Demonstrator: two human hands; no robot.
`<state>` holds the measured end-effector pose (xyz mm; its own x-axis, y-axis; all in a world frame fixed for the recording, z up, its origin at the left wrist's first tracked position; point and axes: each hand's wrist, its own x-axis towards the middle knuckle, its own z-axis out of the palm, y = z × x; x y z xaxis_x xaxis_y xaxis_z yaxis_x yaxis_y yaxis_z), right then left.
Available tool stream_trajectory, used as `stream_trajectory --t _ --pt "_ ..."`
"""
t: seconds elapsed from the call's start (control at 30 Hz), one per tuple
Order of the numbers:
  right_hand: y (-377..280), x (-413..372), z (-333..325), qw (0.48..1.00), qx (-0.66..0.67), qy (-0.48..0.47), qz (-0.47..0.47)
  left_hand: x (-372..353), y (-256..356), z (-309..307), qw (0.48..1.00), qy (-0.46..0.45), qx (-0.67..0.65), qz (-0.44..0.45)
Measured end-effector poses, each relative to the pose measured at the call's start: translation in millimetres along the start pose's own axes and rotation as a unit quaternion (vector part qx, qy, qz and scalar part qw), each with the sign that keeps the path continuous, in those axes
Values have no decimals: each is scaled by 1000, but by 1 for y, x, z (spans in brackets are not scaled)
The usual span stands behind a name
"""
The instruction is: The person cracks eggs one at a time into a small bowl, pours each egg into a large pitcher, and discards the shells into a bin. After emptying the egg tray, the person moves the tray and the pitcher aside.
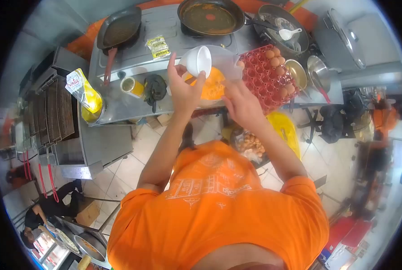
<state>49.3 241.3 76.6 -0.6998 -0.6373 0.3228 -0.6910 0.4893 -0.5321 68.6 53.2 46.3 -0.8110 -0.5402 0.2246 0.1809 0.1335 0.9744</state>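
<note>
My left hand (186,87) is wrapped round a small white bowl (202,60), which is tilted above a translucent container. Orange-yellow beaten egg (214,86) fills the container. At its right side is my right hand (242,100), its fingers bent together near the rim; what they hold, if anything, is too small to make out. Just right of the container sits a red egg tray (259,80) with several brown eggs (277,60) at its right side. A yellow-and-white packet (158,47) lies behind the bowl on the metal surface.
Pans (210,17) stand at the back, beside a large pot with a white ladle (289,33). Left are a yellow jar (132,87), a black object (155,88) and a yellow pouch (87,92). Metal bowls (318,72) stand right. Another person (52,204) is at lower left.
</note>
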Motion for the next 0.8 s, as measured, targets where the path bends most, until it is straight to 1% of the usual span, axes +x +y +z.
stream_trajectory --t 0.03,0.07,0.1,0.17,0.2,0.23,0.27,0.3,0.33,0.37,0.4,0.43,0.47,0.5,0.57,0.67,0.8 --pt "1 -4 6 998 -62 -14 -12 0 0 0 1000 3 -21 -23" --pt "3 -6 7 999 -31 -9 -1 -1 -4 -1 999 2 -19 -26" --pt "2 -6 4 1000 -29 -12 0 -1 -9 -1 999 -11 -24 -28" --pt "0 -5 -4 991 84 66 86 -3 -13 0 999 -21 -28 -31" --pt "5 -2 -7 977 160 80 121 -4 -9 3 994 -52 -70 -71" --pt "8 0 -13 976 158 80 123 -6 -4 7 984 -85 -113 -110" --pt "10 2 -22 949 271 64 144 -12 4 13 975 -106 -126 -151" --pt "8 4 -33 909 380 50 161 -17 10 19 974 -110 -127 -150" --pt "2 8 -49 907 361 11 217 -20 14 25 957 -133 -173 -193" --pt "-1 11 -58 908 358 15 217 -23 17 31 934 -156 -218 -235" --pt "-3 14 -66 939 290 4 188 -26 21 36 933 -161 -221 -234" --pt "-5 16 -73 963 220 -7 158 -29 25 40 918 -175 -247 -257" --pt "-5 19 -78 987 130 6 96 -32 28 44 901 -189 -273 -281" --pt "-3 20 -82 987 127 8 97 -34 29 49 900 -191 -274 -280" --pt "2 21 -89 999 25 6 44 -40 30 57 885 -207 -294 -297" --pt "7 17 -92 999 -17 -1 47 -49 35 66 870 -216 -312 -314" --pt "7 12 -93 999 -26 3 41 -55 32 73 868 -225 -315 -312"
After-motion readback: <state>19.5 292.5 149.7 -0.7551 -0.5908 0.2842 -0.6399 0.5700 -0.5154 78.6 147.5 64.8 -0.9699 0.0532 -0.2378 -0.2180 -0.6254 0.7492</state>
